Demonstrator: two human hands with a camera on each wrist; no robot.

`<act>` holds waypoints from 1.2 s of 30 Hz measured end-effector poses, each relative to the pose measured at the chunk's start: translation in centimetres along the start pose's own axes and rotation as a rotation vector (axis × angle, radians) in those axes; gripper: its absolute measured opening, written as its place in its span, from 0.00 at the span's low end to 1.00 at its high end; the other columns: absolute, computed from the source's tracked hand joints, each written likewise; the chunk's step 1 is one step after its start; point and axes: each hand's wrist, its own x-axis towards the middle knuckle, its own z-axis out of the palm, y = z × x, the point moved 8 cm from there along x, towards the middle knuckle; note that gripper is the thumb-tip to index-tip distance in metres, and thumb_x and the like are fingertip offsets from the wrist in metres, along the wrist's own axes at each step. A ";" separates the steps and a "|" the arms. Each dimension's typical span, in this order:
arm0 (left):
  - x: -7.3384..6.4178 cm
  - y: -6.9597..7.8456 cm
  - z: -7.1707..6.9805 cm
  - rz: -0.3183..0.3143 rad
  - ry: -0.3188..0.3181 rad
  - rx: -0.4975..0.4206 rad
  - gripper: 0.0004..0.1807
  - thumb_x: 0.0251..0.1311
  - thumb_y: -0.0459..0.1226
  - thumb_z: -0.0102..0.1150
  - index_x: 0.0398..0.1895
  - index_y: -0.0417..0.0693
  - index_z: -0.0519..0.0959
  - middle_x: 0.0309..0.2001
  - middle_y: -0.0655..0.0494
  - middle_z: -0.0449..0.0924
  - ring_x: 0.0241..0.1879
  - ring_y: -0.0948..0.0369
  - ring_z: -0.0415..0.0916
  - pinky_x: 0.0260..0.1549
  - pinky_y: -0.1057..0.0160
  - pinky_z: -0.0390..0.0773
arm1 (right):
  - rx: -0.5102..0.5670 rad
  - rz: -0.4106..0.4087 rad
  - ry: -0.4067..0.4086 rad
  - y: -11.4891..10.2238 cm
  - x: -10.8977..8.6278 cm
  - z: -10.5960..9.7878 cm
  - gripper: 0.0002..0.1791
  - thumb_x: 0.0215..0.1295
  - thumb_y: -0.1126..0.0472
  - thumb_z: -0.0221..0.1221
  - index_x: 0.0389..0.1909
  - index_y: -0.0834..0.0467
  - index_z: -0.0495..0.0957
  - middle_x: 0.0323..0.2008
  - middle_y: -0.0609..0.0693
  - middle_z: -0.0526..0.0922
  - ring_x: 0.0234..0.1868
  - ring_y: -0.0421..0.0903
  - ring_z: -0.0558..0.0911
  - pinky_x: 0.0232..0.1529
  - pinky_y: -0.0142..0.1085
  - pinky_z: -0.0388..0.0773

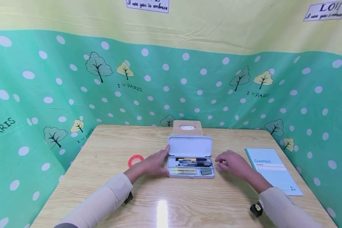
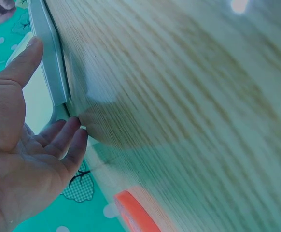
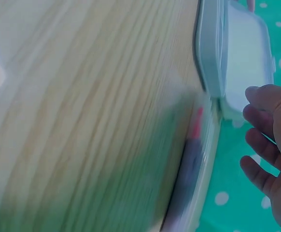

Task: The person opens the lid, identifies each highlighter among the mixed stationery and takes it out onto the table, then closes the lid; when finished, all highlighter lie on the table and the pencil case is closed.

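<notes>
A white pencil case point(image 1: 190, 146) stands open on the table, its lid tipped back. Several pens point(image 1: 193, 164) lie in its upper compartment. Pale yellow-white sticks point(image 1: 183, 171) fill the lower left one, and a grey block point(image 1: 206, 171) sits at lower right. My left hand point(image 1: 155, 163) is spread along the case's left side, thumb at the front corner and fingers by the lid. Just off the right end, my right hand point(image 1: 233, 164) hovers with loosely bent fingers. In the right wrist view nothing shows between those fingers point(image 3: 261, 140).
A red tape roll point(image 1: 136, 160) lies left of the case, beyond my left wrist. Behind the lid stands a wood-topped tissue box point(image 1: 187, 128). A light-blue notebook point(image 1: 273, 171) lies to the right. A green dotted curtain point(image 1: 171, 85) hangs behind the table.
</notes>
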 end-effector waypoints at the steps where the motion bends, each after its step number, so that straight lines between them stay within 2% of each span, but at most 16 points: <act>1: 0.0 0.0 0.0 -0.001 0.000 0.000 0.69 0.55 0.57 0.73 0.83 0.51 0.31 0.83 0.47 0.46 0.81 0.50 0.50 0.78 0.52 0.59 | 0.005 0.000 -0.013 -0.4 0.2 0.1 0.08 0.65 0.57 0.67 0.44 0.50 0.88 0.34 0.38 0.85 0.39 0.38 0.78 0.43 0.37 0.82; 5: 0.0 0.0 0.0 -0.001 0.001 0.001 0.69 0.55 0.58 0.73 0.83 0.51 0.30 0.83 0.48 0.46 0.81 0.50 0.50 0.78 0.51 0.59 | 0.018 -0.016 -0.062 -1.8 1.0 0.7 0.08 0.65 0.57 0.67 0.45 0.49 0.88 0.37 0.39 0.86 0.42 0.39 0.80 0.46 0.40 0.84; 10: 0.0 0.0 0.1 0.007 0.001 -0.005 0.69 0.54 0.58 0.73 0.83 0.51 0.30 0.83 0.48 0.45 0.81 0.50 0.49 0.78 0.51 0.59 | 0.025 -0.101 -0.082 -3.8 1.6 1.4 0.07 0.66 0.58 0.67 0.43 0.48 0.88 0.40 0.40 0.88 0.45 0.41 0.83 0.50 0.42 0.84; 13: -0.1 0.0 0.1 0.009 0.001 -0.004 0.70 0.54 0.58 0.72 0.83 0.51 0.30 0.83 0.47 0.45 0.81 0.50 0.50 0.78 0.51 0.59 | 0.044 -0.123 -0.095 -4.7 1.9 1.8 0.07 0.67 0.57 0.66 0.44 0.47 0.88 0.42 0.40 0.89 0.46 0.40 0.83 0.51 0.42 0.84; 17: -0.1 0.1 0.0 0.005 0.000 0.004 0.70 0.54 0.59 0.72 0.83 0.51 0.30 0.83 0.48 0.44 0.81 0.50 0.49 0.78 0.51 0.58 | 0.058 -0.132 -0.133 -5.8 2.3 2.5 0.08 0.69 0.55 0.65 0.46 0.46 0.88 0.42 0.39 0.88 0.45 0.37 0.81 0.50 0.38 0.83; 27: -0.1 0.0 0.0 -0.003 0.001 -0.002 0.70 0.54 0.59 0.72 0.83 0.52 0.30 0.83 0.48 0.44 0.81 0.49 0.49 0.79 0.51 0.58 | 0.004 -0.241 -0.163 -7.6 2.8 4.0 0.09 0.69 0.52 0.64 0.47 0.43 0.88 0.42 0.36 0.88 0.43 0.35 0.78 0.45 0.34 0.80; 36: -0.2 0.1 -0.1 -0.005 -0.001 -0.006 0.69 0.54 0.59 0.72 0.83 0.52 0.30 0.83 0.48 0.44 0.81 0.50 0.49 0.78 0.51 0.58 | 0.010 -0.308 -0.159 -8.6 3.0 4.3 0.08 0.67 0.57 0.66 0.45 0.45 0.90 0.41 0.37 0.89 0.42 0.37 0.80 0.42 0.33 0.81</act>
